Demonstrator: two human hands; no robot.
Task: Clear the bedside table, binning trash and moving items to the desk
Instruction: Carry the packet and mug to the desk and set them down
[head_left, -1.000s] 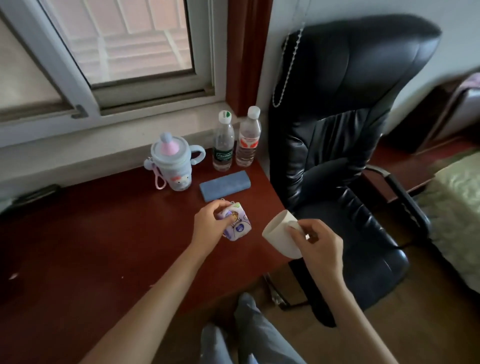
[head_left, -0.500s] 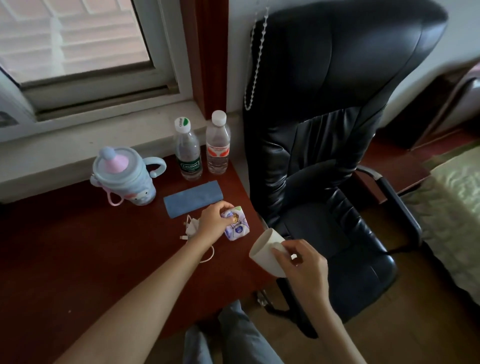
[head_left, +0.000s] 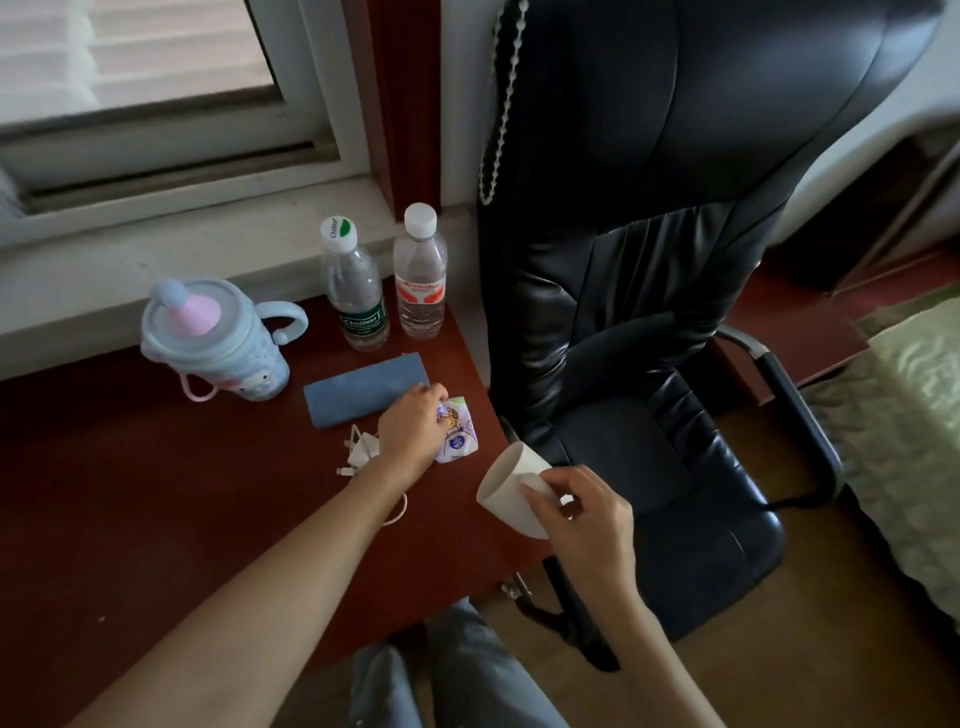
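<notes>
Dark red desk (head_left: 156, 519), plain white cup (head_left: 511, 488), black chair (head_left: 649, 260).

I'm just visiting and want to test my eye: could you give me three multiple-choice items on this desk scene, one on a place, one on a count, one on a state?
1. Where does the blue pouch lie?
A. on the chair
B. on the desk, in front of the bottles
C. on the windowsill

2. How many water bottles stand there?
A. one
B. two
C. four

3. How is the white cup held?
A. upright
B. tilted
C. upside down

Answers: B, it lies flat on the desk; B, two capped bottles; B, the right hand holds it with the mouth facing sideways.
</notes>
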